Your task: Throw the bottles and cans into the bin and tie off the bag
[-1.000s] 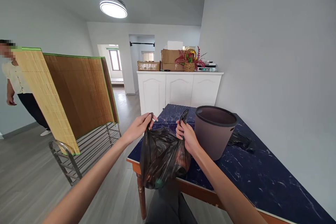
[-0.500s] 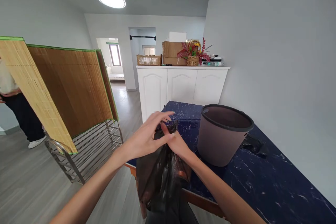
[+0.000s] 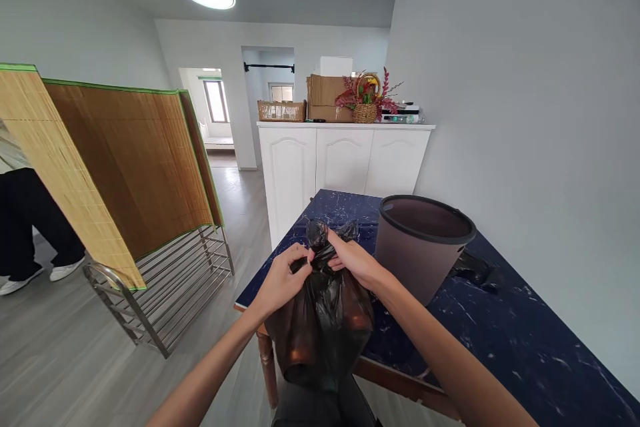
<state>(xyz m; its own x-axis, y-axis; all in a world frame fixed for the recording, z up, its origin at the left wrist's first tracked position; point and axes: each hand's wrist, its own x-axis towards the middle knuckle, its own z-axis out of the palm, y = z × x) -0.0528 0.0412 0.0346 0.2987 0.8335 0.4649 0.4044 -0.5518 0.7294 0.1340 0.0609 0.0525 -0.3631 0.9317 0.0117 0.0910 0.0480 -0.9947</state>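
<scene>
A full black plastic bag (image 3: 325,320) hangs at the near edge of the dark blue marbled table (image 3: 500,347), with reddish-brown shapes showing faintly through it. My left hand (image 3: 287,277) pinches the left side of its gathered neck. On the right side of the neck, the fingers of my right hand (image 3: 353,260) are closed on the plastic. Loose ends of the bag stick up above both hands. Just right of my right hand stands a greyish-purple bin (image 3: 417,253) with a black rim, upright on the table.
Behind the bin lies crumpled black plastic (image 3: 475,270). At the left, a metal rack (image 3: 175,293) carries a bamboo mat (image 3: 130,160); a person's legs (image 3: 37,220) show beyond. A white cabinet (image 3: 343,160) holding boxes and a flower basket (image 3: 366,110) stands beyond the table.
My hands have moved apart from their overlapped position, and the bag's loose ends now stand up between them. The bag's body has shifted slightly right. The person at the left shows both legs.
</scene>
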